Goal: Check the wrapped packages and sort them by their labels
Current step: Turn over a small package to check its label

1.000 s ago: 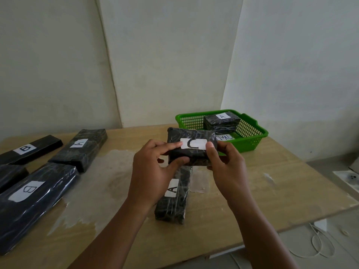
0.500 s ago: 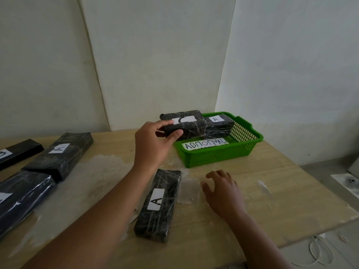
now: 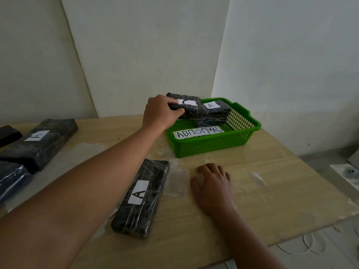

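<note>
My left hand (image 3: 161, 113) grips a black wrapped package with a C label (image 3: 191, 107) and holds it over the left rim of the green basket (image 3: 211, 146). The basket carries a paper strip reading ABNORMAL and holds another black package labelled A (image 3: 213, 113). The held package touches or overlaps that one. My right hand (image 3: 211, 183) rests flat on the wooden table with fingers spread, holding nothing. A long black package labelled A (image 3: 141, 197) lies on the table just left of it.
More black packages sit at the left: one labelled A (image 3: 38, 142), a shiny one (image 3: 11, 177) at the edge, and a dark one (image 3: 7, 133) behind. White walls stand close behind the table (image 3: 272, 191). Its right edge drops to a floor with cables (image 3: 303, 245).
My right hand let go of the C package and dropped flat onto the table. My left hand carried the package away from me to the basket.
</note>
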`<state>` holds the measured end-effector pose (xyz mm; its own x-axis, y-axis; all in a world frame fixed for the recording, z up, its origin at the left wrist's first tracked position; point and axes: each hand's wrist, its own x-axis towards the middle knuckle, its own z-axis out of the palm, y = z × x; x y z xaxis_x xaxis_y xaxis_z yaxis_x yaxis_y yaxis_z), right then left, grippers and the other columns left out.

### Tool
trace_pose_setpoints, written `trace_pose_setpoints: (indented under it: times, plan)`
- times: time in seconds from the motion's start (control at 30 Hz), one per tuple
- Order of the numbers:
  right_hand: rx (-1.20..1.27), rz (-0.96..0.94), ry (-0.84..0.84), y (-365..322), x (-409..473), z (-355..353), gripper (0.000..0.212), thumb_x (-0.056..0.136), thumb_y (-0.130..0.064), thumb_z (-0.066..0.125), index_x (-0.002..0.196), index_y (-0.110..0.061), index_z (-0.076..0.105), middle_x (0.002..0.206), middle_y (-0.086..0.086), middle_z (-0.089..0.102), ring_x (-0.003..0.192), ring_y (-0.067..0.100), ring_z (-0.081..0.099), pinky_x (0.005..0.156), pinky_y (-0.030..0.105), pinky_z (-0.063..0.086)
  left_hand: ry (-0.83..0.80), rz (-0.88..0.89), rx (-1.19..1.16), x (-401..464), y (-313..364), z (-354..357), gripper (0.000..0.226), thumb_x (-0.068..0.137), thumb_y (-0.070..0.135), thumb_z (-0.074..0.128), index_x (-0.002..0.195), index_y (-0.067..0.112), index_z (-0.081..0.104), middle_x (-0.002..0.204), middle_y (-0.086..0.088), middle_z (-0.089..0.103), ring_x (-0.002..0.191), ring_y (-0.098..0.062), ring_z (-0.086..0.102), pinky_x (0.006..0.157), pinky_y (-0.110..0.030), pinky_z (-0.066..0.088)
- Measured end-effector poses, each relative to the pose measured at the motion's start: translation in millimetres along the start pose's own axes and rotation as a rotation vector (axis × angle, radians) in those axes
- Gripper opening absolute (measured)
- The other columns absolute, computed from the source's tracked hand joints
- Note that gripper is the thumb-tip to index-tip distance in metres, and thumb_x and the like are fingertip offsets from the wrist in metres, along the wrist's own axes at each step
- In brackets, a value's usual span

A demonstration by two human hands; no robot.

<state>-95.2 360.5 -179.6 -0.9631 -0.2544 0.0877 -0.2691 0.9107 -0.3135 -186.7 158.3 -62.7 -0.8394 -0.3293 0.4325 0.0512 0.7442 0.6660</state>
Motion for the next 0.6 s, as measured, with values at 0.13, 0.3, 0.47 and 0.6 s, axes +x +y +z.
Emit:
trace_pose_setpoints:
  times: [0.13, 0.3, 0.47, 0.6]
  plan:
    - [0.01, -0.004, -0.004, 2, 0, 1, 0.048, 0.104, -0.054, 0.044, 0.145, -0.031, 0.053, 0.151, -0.006, 0.05, 0.139, 0.019, 0.043, 0.119, 0.039, 0.032, -0.05, -0.02, 0.244, 15, -11, 19, 0.045, 0.082, 0.052, 0.084, 0.12, 0.029, 0.078, 0.116, -0.002, 0.079, 0.105, -0.025, 0.072, 0.099, -0.044, 0.054]
    - [0.008, 0.0, 0.003, 2, 0, 0, 0.046, 0.103, -0.056, 0.043, 0.142, -0.033, 0.055, 0.151, -0.009, 0.05, 0.139, 0.016, 0.043, 0.118, 0.037, 0.032, -0.09, -0.063, 0.434, 32, -20, 32, 0.039, 0.086, 0.052, 0.081, 0.119, 0.031, 0.078, 0.114, -0.003, 0.076, 0.119, -0.03, 0.057, 0.099, -0.042, 0.038]
    - [0.023, 0.001, 0.004, 3, 0, -1, 0.046, 0.104, -0.056, 0.042, 0.142, -0.035, 0.054, 0.149, -0.012, 0.049, 0.139, 0.014, 0.041, 0.119, 0.035, 0.031, -0.119, -0.052, 0.537, 51, -20, 43, 0.037, 0.085, 0.052, 0.082, 0.116, 0.031, 0.078, 0.118, -0.004, 0.072, 0.12, -0.03, 0.054, 0.1, -0.042, 0.037]
    - [0.035, 0.007, -0.002, 3, 0, -1, 0.046, 0.104, -0.057, 0.041, 0.143, -0.035, 0.053, 0.149, -0.013, 0.047, 0.139, 0.013, 0.04, 0.12, 0.034, 0.029, -0.141, -0.039, 0.624, 60, -20, 53, 0.042, 0.084, 0.057, 0.08, 0.112, 0.026, 0.077, 0.107, -0.003, 0.074, 0.112, -0.028, 0.061, 0.1, -0.043, 0.037]
